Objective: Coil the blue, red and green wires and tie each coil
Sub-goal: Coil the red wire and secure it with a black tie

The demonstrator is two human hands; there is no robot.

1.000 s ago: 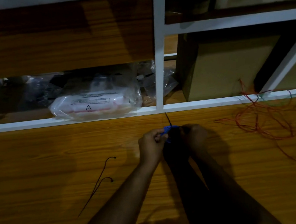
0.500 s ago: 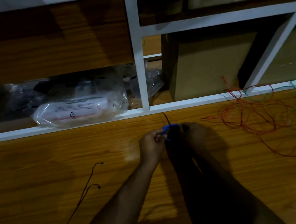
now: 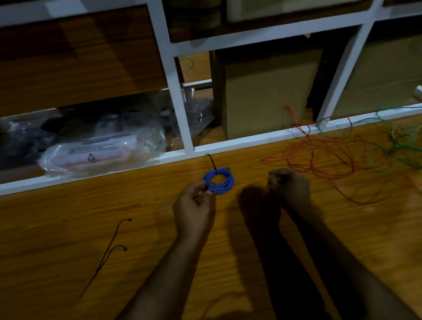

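Green wire [image 3: 411,144] cut off at right edge; right hand [image 3: 289,186] contents hidden.

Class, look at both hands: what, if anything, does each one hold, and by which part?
The left hand pinches the blue wire coil at its left edge. The right hand is curled and holds nothing visible.

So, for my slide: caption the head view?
Left hand pinches the tied blue coil; right hand curled apart, red wire loose.

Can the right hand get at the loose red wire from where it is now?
Probably yes. The right hand hovers with curled fingers holding nothing, and the red wire lies loose on the table just beside it, with nothing between them.
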